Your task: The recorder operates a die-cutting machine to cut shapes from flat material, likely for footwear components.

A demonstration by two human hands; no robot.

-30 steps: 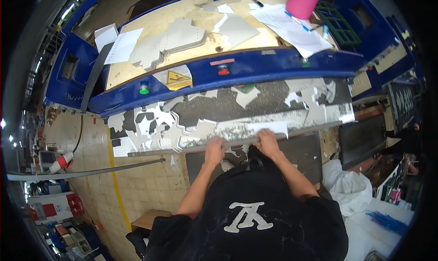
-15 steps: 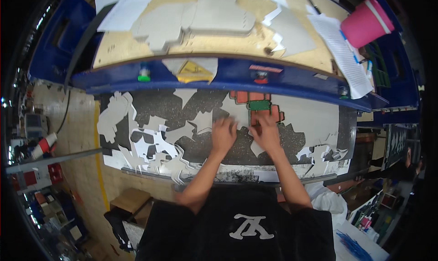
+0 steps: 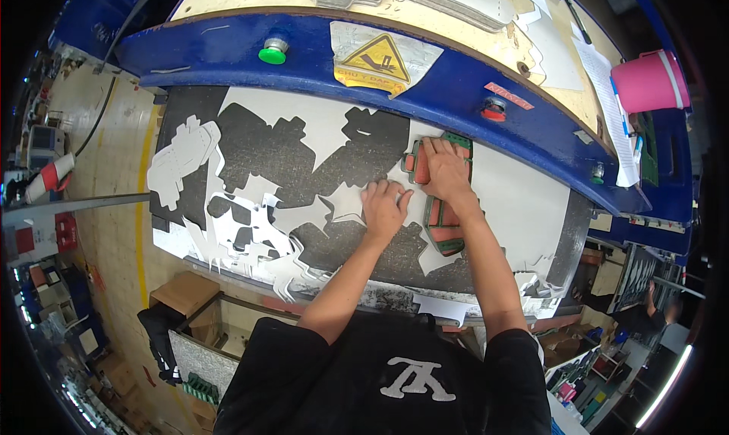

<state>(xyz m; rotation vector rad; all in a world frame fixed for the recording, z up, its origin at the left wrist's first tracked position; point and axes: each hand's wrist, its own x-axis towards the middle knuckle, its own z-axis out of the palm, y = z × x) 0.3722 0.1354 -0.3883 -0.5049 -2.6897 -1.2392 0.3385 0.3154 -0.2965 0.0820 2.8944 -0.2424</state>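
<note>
My right hand [image 3: 448, 173] lies over a red and green cutting die [image 3: 443, 216], its fingers curled over the far part and closed on it. The die stands lengthwise on a grey sheet [image 3: 524, 207], its near end pointing toward me. To the left, my left hand [image 3: 385, 211] rests on the edge of the grey sheet, fingers slightly bent, thumb apart, nothing in it. Beside that hand, cut-out gaps in the sheet bare the dark table surface [image 3: 357, 253].
Cut grey pieces [image 3: 182, 158] lie stacked at the left, with white scraps [image 3: 250, 234] nearer me. Beyond runs a blue machine beam [image 3: 304, 59] with a green button [image 3: 273, 50] and a red button [image 3: 493, 110]. A pink bucket [image 3: 645, 82] stands far right.
The die has turned from a crosswise lie to a lengthwise one under my right hand. My left hand has stayed near the sheet's edge. The view has shifted, showing more of the beam.
</note>
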